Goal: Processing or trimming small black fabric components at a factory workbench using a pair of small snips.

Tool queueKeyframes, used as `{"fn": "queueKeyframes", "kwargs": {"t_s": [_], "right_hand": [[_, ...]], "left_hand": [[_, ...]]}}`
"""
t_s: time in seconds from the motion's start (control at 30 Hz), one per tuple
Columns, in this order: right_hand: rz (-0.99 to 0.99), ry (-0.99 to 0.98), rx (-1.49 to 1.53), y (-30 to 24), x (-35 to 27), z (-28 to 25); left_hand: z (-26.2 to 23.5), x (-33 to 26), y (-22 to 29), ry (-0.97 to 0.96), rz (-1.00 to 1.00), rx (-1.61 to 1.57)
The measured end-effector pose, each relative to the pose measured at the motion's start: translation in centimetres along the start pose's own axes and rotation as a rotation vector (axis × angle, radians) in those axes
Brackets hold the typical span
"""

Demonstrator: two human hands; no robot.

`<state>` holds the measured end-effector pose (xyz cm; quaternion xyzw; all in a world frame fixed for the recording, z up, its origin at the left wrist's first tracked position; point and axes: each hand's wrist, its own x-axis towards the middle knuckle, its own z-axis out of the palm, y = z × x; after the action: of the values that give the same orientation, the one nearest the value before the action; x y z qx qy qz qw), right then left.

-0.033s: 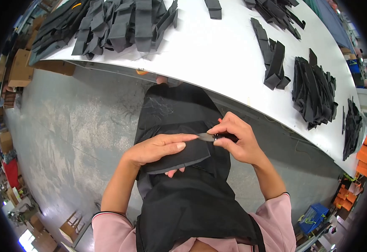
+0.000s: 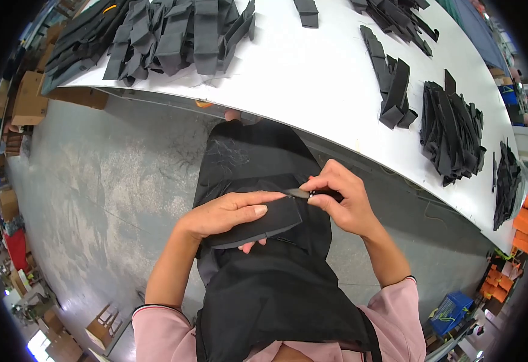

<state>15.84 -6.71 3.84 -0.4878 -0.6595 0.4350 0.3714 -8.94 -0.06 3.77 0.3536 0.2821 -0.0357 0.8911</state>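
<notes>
1. The black fabric piece (image 2: 283, 218) lies at the centre of the frame, over the lap of the black apron (image 2: 270, 295); the lap probably serves as backing while both hands work.
2. The left hand (image 2: 230, 212) has its fingers closed around the piece: thumb and forefinger lie along the top, and other fingertips peek out below the lower edge. Gripping from both faces likely keeps the cloth flat and its upper right corner steady.
3. The right hand (image 2: 343, 196), right of centre, pinches a small bladed tool (image 2: 301, 193) by its dark handle, thumb and fingers closed on it. The blade points left, towards that corner, beside the left forefinger's tip; whether it touches cloth I cannot tell. A short hold near the blade presumably gives fine control.
4. Pale threads (image 2: 230, 152) lie on the dark cloth above the hands.
5. Across the top, the white desk (image 2: 312, 66) carries a dark fabric pile (image 2: 179, 36) at upper left and a strip bundle (image 2: 452, 133) at upper right, perhaps grouped to keep batches apart.
</notes>
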Motion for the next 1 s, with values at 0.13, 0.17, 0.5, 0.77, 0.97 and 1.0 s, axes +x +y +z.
{"fn": "queueKeyframes", "kwargs": {"t_s": [0.13, 0.17, 0.5, 0.77, 0.97, 1.0], "right_hand": [[0.085, 0.16, 0.032, 0.0, 0.2, 0.9], [0.108, 0.154, 0.013, 0.1, 0.3, 1.1], [0.138, 0.407, -0.093, 0.3, -0.9, 3.6], [0.271, 0.503, 0.294, 1.8, 0.2, 5.0], [0.465, 0.503, 0.857, 2.3, 3.7, 5.1], [0.476, 0.498, 0.888, 1.9, 3.4, 4.5]], "left_hand": [[0.8, 0.3, -0.1, 0.221, 0.1, 0.445], [1.0, 0.4, -0.4, 0.365, 0.151, 0.673], [1.5, 2.0, -2.6, 0.92, 0.494, 1.562], [1.2, 2.8, -3.4, 1.078, 0.586, 1.539], [2.0, 2.9, -2.3, 0.686, 0.75, 0.712], [2.0, 2.1, -2.4, 0.526, 0.719, 0.379]]}}
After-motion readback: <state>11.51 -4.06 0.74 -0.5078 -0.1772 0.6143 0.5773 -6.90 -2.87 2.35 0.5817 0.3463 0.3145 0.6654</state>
